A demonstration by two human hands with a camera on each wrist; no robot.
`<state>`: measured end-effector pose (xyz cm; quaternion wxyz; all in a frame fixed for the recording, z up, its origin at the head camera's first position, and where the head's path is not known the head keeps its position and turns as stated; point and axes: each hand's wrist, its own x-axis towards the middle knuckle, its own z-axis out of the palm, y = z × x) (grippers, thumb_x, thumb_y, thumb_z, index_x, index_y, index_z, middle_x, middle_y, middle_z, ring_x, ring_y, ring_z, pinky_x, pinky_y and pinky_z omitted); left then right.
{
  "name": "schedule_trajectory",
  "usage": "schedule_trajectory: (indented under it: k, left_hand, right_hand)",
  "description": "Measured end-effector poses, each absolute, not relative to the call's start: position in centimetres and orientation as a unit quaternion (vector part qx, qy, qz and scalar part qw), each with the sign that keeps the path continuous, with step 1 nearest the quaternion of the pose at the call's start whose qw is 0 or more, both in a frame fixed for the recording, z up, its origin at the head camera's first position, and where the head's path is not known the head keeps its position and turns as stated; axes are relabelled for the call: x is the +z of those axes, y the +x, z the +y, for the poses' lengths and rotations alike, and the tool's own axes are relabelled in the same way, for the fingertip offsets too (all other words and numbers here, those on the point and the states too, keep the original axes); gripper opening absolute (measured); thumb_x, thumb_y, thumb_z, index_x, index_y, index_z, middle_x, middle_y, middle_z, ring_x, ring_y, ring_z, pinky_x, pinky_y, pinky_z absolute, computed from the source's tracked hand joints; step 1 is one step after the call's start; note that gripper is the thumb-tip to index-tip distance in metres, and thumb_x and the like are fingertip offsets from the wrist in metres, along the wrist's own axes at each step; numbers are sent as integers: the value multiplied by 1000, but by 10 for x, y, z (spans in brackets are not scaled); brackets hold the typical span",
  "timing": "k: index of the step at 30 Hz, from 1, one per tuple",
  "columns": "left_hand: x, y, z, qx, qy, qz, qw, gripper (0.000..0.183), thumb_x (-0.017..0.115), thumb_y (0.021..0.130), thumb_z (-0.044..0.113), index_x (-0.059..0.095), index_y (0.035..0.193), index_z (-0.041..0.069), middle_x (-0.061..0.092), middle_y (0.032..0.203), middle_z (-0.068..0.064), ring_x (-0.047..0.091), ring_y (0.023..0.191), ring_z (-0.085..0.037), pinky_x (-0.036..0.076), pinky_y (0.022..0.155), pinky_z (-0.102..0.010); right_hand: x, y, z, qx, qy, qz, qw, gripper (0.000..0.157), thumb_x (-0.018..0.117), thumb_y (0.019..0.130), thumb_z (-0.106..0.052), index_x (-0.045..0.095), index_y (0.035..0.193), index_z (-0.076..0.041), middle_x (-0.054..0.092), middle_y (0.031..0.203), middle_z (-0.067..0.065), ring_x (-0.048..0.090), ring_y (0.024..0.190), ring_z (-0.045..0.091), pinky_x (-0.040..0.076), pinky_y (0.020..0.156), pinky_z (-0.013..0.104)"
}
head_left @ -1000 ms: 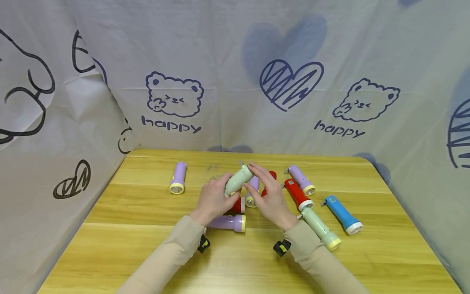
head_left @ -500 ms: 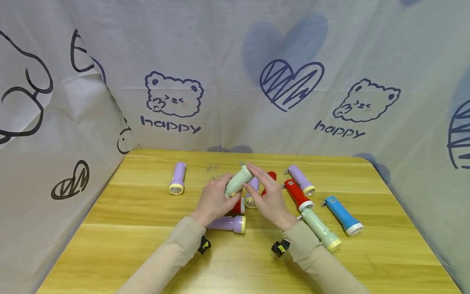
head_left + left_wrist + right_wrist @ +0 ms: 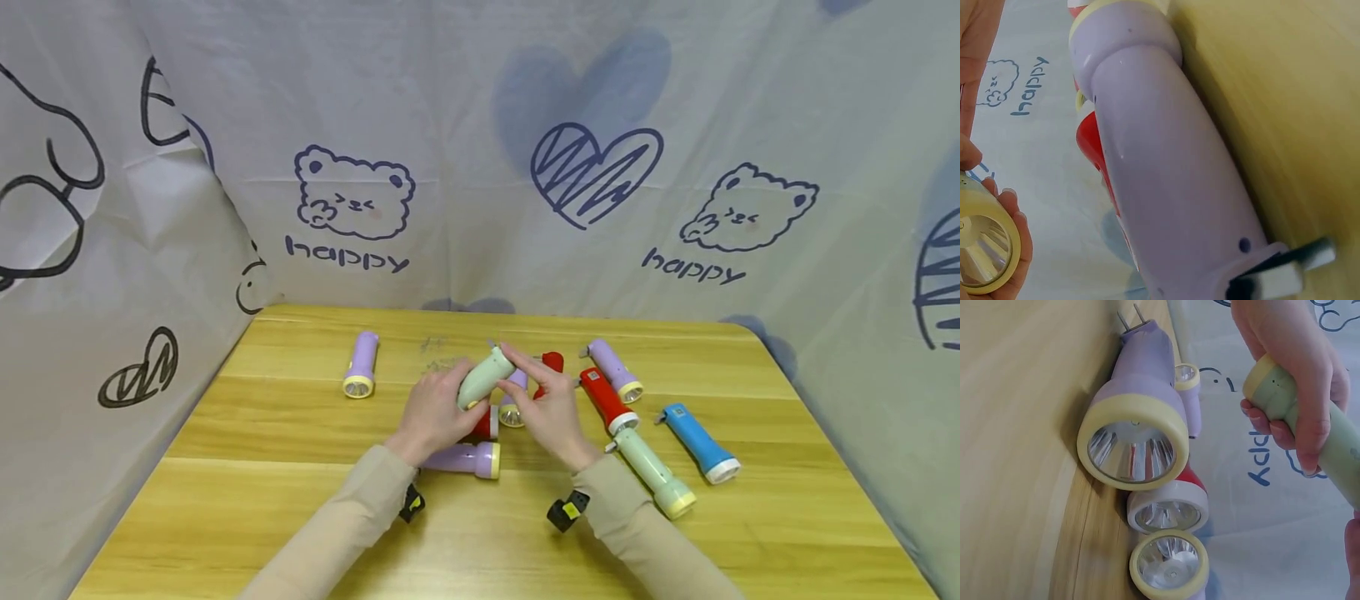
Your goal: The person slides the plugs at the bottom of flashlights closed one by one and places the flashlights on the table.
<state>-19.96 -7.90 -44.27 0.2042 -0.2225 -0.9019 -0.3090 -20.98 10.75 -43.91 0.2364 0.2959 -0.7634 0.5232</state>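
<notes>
Slip of the grip: the green flashlight (image 3: pixel 482 382) has a smooth, rounded body, so I think it could turn or slide in the left hand (image 3: pixel 433 408) if the right hand (image 3: pixel 551 410) twists or pushes the tail strongly.
Small prongs (image 3: pixel 492 343): they stand out at the tail, close to the right fingertips; a push from the side could perhaps bend them or poke a finger.
Things underneath: a dropped flashlight would probably hit the red flashlight (image 3: pixel 492 423) or the lilac flashlight (image 3: pixel 465 459) on the table (image 3: pixel 262 517), and could make them roll.
Left hand: it grasps the green flashlight near the lamp end, thumb and fingers wrapped around; the yellow rim (image 3: pixel 1260 376) comes out beyond them.
Right hand: it seems to pinch the tail end between thumb and fingers; the exact contact is difficult to see.
Green flashlight: between the two hands, raised above the table and tilted, lamp end towards the left palm, tail at the right fingertips.
</notes>
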Motion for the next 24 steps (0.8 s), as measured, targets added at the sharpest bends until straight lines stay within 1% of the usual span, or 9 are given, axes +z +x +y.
schedule_trajectory:
  k: [5, 8, 11, 13, 15, 19, 21, 23, 24]
  left_hand:
    - [-445, -200, -78, -305, -224, -902, 206, 32, 77, 82, 18, 64, 109, 8, 66, 73, -5, 52, 57, -10, 41, 54, -23]
    - [-445, -201, -77, -303, -221, -903, 207, 32, 76, 82, 19, 64, 110, 7, 67, 74, -5, 52, 58, -10, 42, 54, -24]
    - [-444, -201, -75, -302, -216, -905, 206, 35, 76, 83, 19, 65, 113, 6, 68, 74, -5, 53, 57, -11, 42, 54, -24]
    - [-443, -201, -74, -300, -211, -908, 203, 36, 76, 83, 19, 65, 114, 5, 68, 75, -6, 54, 58, -12, 43, 55, -25]
    - [-441, -201, -74, -299, -205, -910, 200, 36, 76, 83, 20, 65, 114, 5, 69, 76, -7, 55, 58, -13, 44, 55, -26]
    - [-438, -201, -72, -297, -198, -913, 196, 36, 75, 84, 20, 65, 115, 5, 71, 78, -9, 58, 60, -16, 46, 56, -29]
    - [-438, -200, -72, -298, -194, -914, 194, 36, 75, 84, 20, 65, 115, 4, 71, 78, -9, 58, 60, -16, 47, 56, -29]
    - [-439, -200, -71, -297, -189, -916, 194, 36, 75, 84, 20, 65, 114, 4, 71, 78, -9, 58, 60, -16, 46, 56, -29]
    - [-439, -201, -71, -296, -185, -917, 193, 36, 75, 84, 20, 65, 115, 4, 70, 78, -9, 57, 60, -16, 46, 56, -29]
  right_hand:
    - [-437, -208, 107, 550, 269, -759, 222, 47, 78, 82, 3, 68, 128, -1, 68, 129, 18, 66, 119, 32, 56, 91, 17]
    - [-436, -208, 107, 562, 259, -754, 219, 45, 78, 82, 3, 69, 126, -1, 68, 128, 18, 74, 79, 19, 44, 61, 6]
    - [-434, -209, 106, 575, 254, -747, 215, 43, 77, 82, 3, 69, 124, 0, 68, 126, 20, 40, 44, 1, 29, 48, 10]
    - [-432, -210, 105, 584, 252, -741, 216, 41, 77, 82, 4, 70, 123, 1, 68, 125, 22, 21, 44, -2, 23, 45, 15]
    - [-432, -210, 105, 588, 248, -738, 220, 40, 78, 82, 4, 71, 121, 1, 68, 124, 23, 19, 43, -4, 23, 44, 15]
    - [-430, -211, 104, 591, 229, -740, 227, 38, 80, 79, 3, 73, 117, 0, 71, 120, 21, 44, 46, -1, 30, 47, 11]
    - [-429, -211, 103, 594, 216, -741, 226, 37, 81, 78, 3, 74, 115, -1, 72, 117, 20, 68, 63, 10, 36, 51, 10]
    - [-428, -211, 102, 599, 204, -741, 225, 35, 81, 78, 3, 75, 112, -1, 74, 114, 19, 76, 88, 22, 45, 57, 9]
    - [-427, -212, 101, 604, 199, -738, 225, 33, 81, 78, 4, 76, 111, 0, 74, 112, 20, 77, 86, 28, 50, 61, 9]
